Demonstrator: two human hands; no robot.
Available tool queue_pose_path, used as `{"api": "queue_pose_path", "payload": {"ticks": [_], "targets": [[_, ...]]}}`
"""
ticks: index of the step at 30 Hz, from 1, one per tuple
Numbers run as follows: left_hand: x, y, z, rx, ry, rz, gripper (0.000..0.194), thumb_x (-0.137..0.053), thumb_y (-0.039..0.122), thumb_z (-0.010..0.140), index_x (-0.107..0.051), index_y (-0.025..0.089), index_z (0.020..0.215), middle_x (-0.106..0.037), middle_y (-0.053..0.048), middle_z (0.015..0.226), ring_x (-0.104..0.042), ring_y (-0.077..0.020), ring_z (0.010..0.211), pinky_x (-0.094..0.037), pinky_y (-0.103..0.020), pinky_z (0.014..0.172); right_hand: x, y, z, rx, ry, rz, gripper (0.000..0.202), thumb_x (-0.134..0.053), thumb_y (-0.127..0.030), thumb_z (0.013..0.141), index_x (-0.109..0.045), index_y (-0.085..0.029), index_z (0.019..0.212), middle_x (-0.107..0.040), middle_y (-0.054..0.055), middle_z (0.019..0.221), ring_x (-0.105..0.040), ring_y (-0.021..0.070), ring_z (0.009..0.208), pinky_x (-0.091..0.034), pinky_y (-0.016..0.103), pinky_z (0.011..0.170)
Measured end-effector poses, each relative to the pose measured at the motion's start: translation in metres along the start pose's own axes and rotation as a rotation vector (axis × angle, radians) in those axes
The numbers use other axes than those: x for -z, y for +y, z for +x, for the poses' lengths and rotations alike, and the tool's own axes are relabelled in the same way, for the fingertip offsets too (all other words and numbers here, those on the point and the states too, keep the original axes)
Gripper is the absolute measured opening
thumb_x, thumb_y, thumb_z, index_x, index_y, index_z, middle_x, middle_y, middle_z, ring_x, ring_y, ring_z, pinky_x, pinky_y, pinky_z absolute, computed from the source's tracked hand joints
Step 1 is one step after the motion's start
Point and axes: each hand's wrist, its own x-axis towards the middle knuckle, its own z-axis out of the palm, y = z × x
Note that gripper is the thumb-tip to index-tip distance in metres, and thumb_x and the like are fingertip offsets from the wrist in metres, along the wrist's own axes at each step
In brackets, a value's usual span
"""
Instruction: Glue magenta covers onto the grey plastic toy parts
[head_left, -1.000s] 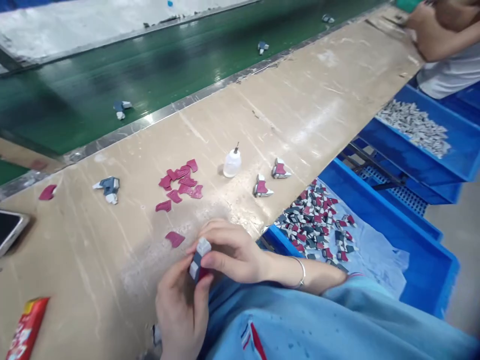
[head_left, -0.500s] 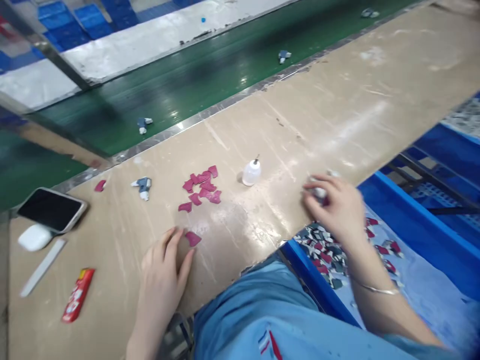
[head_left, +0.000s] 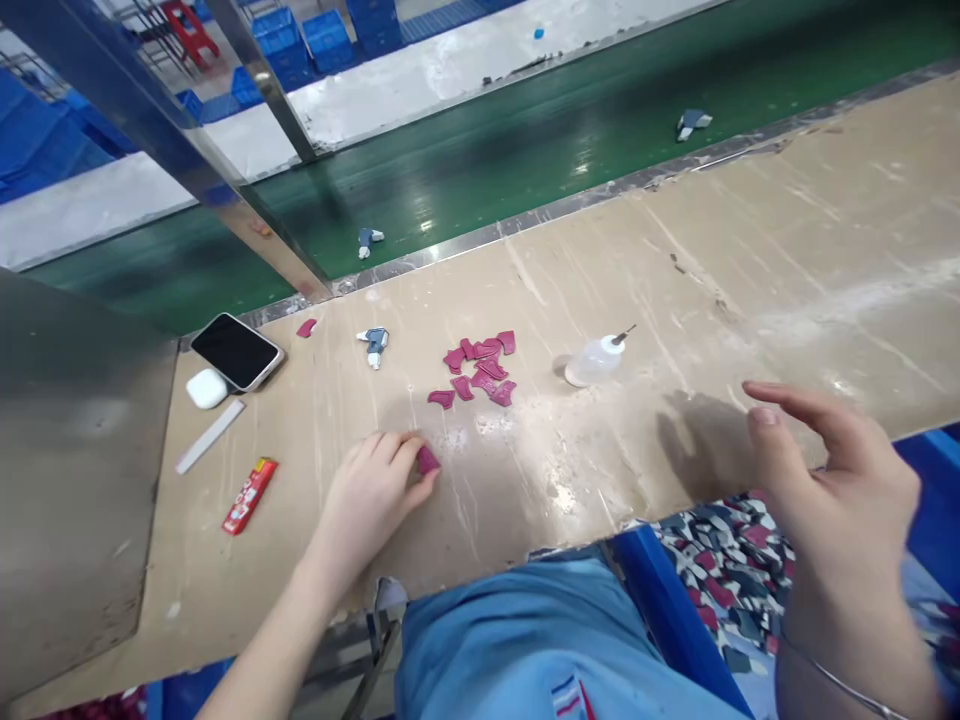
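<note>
My left hand (head_left: pixel 381 478) pinches a small maroon piece (head_left: pixel 427 460) at the tabletop, thumb and fingers closed on its edges. Just beyond it lies a loose group of similar flat maroon pieces (head_left: pixel 484 369). My right hand (head_left: pixel 832 475) is raised near the table's front edge, thumb and forefinger apart, nothing visible between them. A translucent white squeeze bottle (head_left: pixel 595 361) with a thin metal tip leans to the right in view, between the maroon group and my right hand. A grey-and-white moulded part (head_left: pixel 374 346) lies left of the group.
A phone (head_left: pixel 236 352), white case (head_left: pixel 207 388), pale strip (head_left: pixel 211 437) and red packet (head_left: pixel 249 496) lie at the left. A green belt (head_left: pixel 480 180) behind the table carries grey-white parts. A blue bin (head_left: pixel 660 620) of mixed pieces stands below right; a metal post (head_left: pixel 274 240) rises behind.
My view has swung left. My left fingers have closed on the maroon piece. My right hand has opened and lifted; the whitish thing formerly at its fingers no longer shows there. The bottle now leans.
</note>
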Motion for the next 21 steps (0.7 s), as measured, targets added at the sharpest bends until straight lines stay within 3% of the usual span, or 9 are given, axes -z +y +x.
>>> {"api": "queue_pose_path", "payload": {"ticks": [4,7,9,12,16,19,21], "targets": [[0.029,-0.057,0.017,0.144,0.051,0.106,0.026,-0.066,0.046,0.098,-0.082,0.027,0.104,-0.084,-0.014,0.108,-0.077,-0.0369,0.101,-0.063,-0.049,0.088,-0.016,-0.016,0.01,-0.027,-0.017,0.092,0.029,-0.067,-0.05,0.087,-0.081,-0.026,0.093,-0.087,0.016,0.1,-0.084,0.04,0.102,-0.063,0.059,0.096],[0.048,-0.106,0.045,0.231,0.063,0.168,0.037,-0.059,0.049,0.097,-0.082,0.021,0.103,-0.082,-0.02,0.109,-0.073,-0.043,0.108,-0.059,-0.058,0.098,-0.024,-0.013,0.009,-0.077,-0.057,0.139,0.028,-0.069,-0.05,0.084,-0.082,-0.026,0.09,-0.087,0.015,0.099,-0.084,0.0399,0.102,-0.062,0.06,0.097],[0.054,-0.127,0.066,0.238,0.041,0.188,0.044,-0.057,0.05,0.094,-0.082,0.017,0.109,-0.08,-0.024,0.117,-0.07,-0.0452,0.116,-0.055,-0.061,0.107,-0.03,-0.008,0.006,-0.127,-0.076,0.138,0.028,-0.07,-0.051,0.083,-0.084,-0.027,0.089,-0.087,0.014,0.099,-0.084,0.0401,0.103,-0.063,0.06,0.096],[0.052,-0.136,0.102,0.215,0.028,0.206,0.058,-0.053,0.048,0.093,-0.075,0.014,0.134,-0.074,-0.024,0.139,-0.064,-0.046,0.132,-0.047,-0.062,0.12,-0.041,0.003,0.001,-0.2,-0.084,0.141,0.028,-0.073,-0.052,0.082,-0.085,-0.028,0.088,-0.088,0.013,0.101,-0.084,0.0403,0.106,-0.063,0.06,0.098],[0.036,-0.131,0.17,0.196,0.0,0.2,0.062,-0.038,0.035,0.105,-0.062,0.01,0.155,-0.064,-0.025,0.158,-0.055,-0.041,0.148,-0.039,-0.056,0.128,-0.051,0.012,-0.001,-0.264,-0.069,0.221,0.027,-0.076,-0.052,0.084,-0.085,-0.026,0.09,-0.086,0.014,0.099,-0.084,0.0388,0.101,-0.064,0.06,0.1],[0.022,-0.134,0.232,0.281,-0.04,0.204,0.063,-0.04,0.027,0.106,-0.052,0.008,0.165,-0.048,-0.027,0.175,-0.043,-0.044,0.16,-0.034,-0.061,0.129,-0.052,0.004,-0.001,-0.204,-0.002,0.288,0.038,-0.071,-0.059,0.094,-0.083,-0.024,0.087,-0.083,0.013,0.086,-0.08,0.0326,0.081,-0.065,0.052,0.081],[0.016,-0.141,0.268,0.416,-0.054,0.221,0.066,-0.045,0.033,0.108,-0.046,0.004,0.167,-0.038,-0.035,0.178,-0.038,-0.0519,0.16,-0.034,-0.071,0.124,-0.051,-0.007,-0.001,-0.175,-0.012,0.381,0.047,-0.067,-0.066,0.099,-0.083,-0.024,0.086,-0.079,0.011,0.077,-0.073,0.0276,0.066,-0.06,0.045,0.064]]}}
